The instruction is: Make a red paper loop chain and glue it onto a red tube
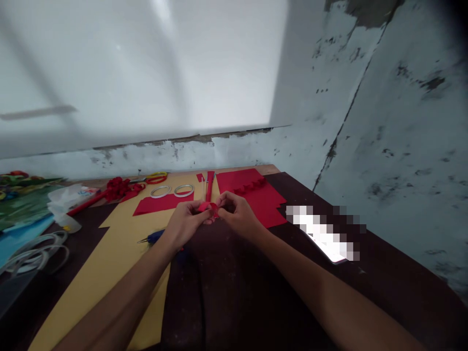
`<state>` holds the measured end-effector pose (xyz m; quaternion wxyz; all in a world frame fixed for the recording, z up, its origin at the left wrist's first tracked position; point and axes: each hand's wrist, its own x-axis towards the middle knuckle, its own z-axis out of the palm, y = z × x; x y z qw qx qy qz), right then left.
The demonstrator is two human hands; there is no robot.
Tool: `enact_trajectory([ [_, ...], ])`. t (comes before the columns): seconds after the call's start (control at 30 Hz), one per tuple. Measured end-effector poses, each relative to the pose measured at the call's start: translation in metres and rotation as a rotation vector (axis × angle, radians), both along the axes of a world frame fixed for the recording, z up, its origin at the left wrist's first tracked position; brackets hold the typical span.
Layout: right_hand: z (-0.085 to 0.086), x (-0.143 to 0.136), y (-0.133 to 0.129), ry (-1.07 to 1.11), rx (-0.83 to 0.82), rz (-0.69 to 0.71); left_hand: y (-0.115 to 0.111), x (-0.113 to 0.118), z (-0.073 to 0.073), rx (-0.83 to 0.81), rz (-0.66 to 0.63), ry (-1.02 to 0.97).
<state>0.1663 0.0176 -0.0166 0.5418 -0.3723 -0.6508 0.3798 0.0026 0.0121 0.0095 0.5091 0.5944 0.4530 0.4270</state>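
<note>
Both hands meet over the dark table, fingers pinched on a small curled piece of red paper. My left hand grips it from the left with thumb and fingers. From the right, my right hand pinches its other side, and the fingers partly cover it. Just beyond the hands, a narrow red strip stretches toward the wall. Beside my left wrist lies a blue hot glue gun, its metal tip pointing left and its body partly hidden by my forearm.
Red sheets with a row of small red pieces lie at right. Two pale rings, yellow-handled scissors and a red flower rest on or beside tan paper. A lit phone and cables flank the table.
</note>
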Motion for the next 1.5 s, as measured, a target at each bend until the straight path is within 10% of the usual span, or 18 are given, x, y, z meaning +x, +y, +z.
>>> enact_trajectory([
  [0.6, -0.0016, -0.0016, -0.0009, 0.074, -0.021, 0.106, 0.0032, -0.0015, 0.0019, -0.085, -0.050, -0.080],
  [1.5, -0.0010, 0.0005, -0.0015, -0.037, -0.042, -0.044, -0.0004, -0.0035, 0.0023, 0.224, 0.000, 0.228],
])
